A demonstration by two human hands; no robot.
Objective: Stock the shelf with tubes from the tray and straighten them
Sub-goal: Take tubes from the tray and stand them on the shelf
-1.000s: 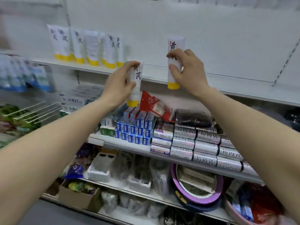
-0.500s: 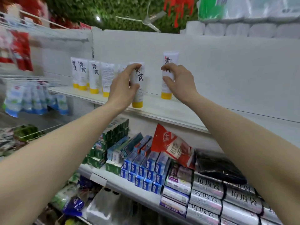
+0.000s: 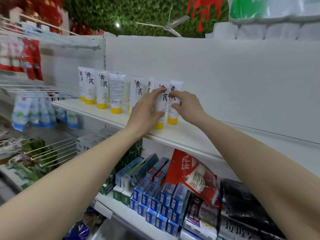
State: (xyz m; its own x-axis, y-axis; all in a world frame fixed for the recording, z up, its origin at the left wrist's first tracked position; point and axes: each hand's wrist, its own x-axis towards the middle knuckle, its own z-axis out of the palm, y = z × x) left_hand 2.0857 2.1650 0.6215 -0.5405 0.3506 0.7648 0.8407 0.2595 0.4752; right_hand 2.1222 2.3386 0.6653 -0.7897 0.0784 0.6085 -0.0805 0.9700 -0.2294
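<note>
your left hand (image 3: 147,110) sits just left of frame centre w/ fingers and thumb curled round a white plastic tube with black characters and a yellow cap (image 3: 160,108), which stands cap-down on the white upper shelf board (image 3: 190,135), cap touching the board. your right hand (image 3: 187,105) is just right of it, fingertips and thumb pinching a second white yellow-capped tube (image 3: 175,101) that stands upright right beside the first; the two tubes look to be touching or nearly so, can't tell which. behind your left hand another white tube w/ the same print (image 3: 137,90) stands partly hidden, and a thin slice of one more (image 3: 150,84) shows btwn it and the held tube. further left along the same shelf, centre-left of the frame, a row of four more white yellow-capped tubes (image 3: 102,89) stands upright, one of them turned w/ its barcode side to you. lower centre, on the shelf below, blue and white cartons (image 3: 155,201) are stacked in rows, w/ a red and white foil pouch (image 3: 192,175) lying across them. left edge of the frame: white wire hooks w/ hanging blue and white sachets (image 3: 34,111). top of the frame, a grey ceiling fan (image 3: 166,25) against green leaf decor.
</note>
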